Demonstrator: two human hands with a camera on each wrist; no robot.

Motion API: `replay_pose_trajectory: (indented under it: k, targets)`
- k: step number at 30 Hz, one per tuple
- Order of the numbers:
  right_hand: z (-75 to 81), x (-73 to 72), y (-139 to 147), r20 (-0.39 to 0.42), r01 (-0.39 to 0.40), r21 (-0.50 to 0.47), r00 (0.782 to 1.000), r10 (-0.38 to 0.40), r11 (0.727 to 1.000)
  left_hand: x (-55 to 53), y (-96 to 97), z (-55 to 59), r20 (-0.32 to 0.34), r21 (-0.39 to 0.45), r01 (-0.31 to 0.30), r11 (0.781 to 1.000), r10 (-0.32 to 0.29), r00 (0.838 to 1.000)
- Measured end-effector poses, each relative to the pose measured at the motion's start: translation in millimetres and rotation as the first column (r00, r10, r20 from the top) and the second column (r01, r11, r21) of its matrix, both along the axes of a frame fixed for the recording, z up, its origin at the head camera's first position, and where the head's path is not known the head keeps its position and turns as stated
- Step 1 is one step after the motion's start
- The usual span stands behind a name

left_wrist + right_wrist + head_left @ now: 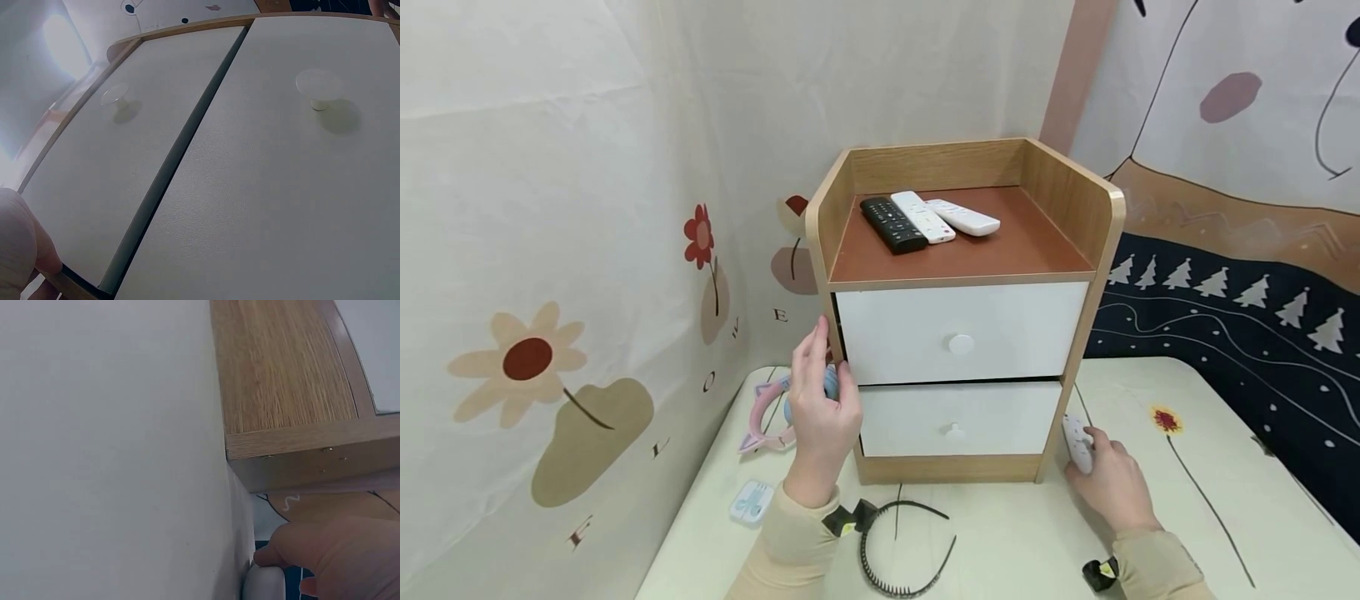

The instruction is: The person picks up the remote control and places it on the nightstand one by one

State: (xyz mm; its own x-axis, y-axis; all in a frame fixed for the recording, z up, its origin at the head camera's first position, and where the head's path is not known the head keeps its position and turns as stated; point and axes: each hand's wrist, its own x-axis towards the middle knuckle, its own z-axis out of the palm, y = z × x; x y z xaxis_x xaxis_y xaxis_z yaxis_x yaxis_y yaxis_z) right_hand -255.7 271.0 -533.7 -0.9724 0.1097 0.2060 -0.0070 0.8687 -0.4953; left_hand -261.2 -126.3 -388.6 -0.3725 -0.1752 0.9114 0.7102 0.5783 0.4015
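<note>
A small wooden cabinet (973, 469) with two white drawers stands before me; both drawer fronts look closed. My left hand (822, 408) rests at its left side, fingers straight along the side panel and thumb at the front edge. The left wrist view shows the thumb (44, 247) by the upper drawer (75, 206). At the cabinet's lower right, my right hand (1112, 483) holds a white rounded device (1078, 444) with small dark marks, low over the tabletop. Its smooth white end (264, 584) shows beside the fingers in the right wrist view; I cannot tell its kind.
On the cabinet's brown top lie a black remote (892, 225) and two white remotes, one (922, 217) beside the black one. A black headband (880, 575) lies in front. To the left are pink cat-ear headphones (762, 410) and a small case with earphones (752, 502).
</note>
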Motion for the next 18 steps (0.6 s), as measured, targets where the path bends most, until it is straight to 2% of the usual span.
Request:
replay_pose_trajectory:
  k: [7, 14, 18]
  targets:
    - [-12.0, -0.5, 7, -0.073, 0.006, -0.016, 0.997, -0.007, 1.0, -1.4, -0.3, -1.0, -0.003, 0.008, 0.011, 1.0, -0.011, 1.0]
    - [-20.0, 0.8, 8, -0.035, 0.051, -0.041, 0.998, -0.053, 0.998, -1.8, -0.8, -2.3, -0.001, 0.015, 0.023, 1.0, -0.023, 1.0]
    - [-24.0, 1.8, 8, -0.042, 0.085, -0.057, 0.995, -0.087, 0.995, -1.9, -0.9, -1.2, 0.001, 0.007, 0.016, 1.0, -0.016, 1.0]
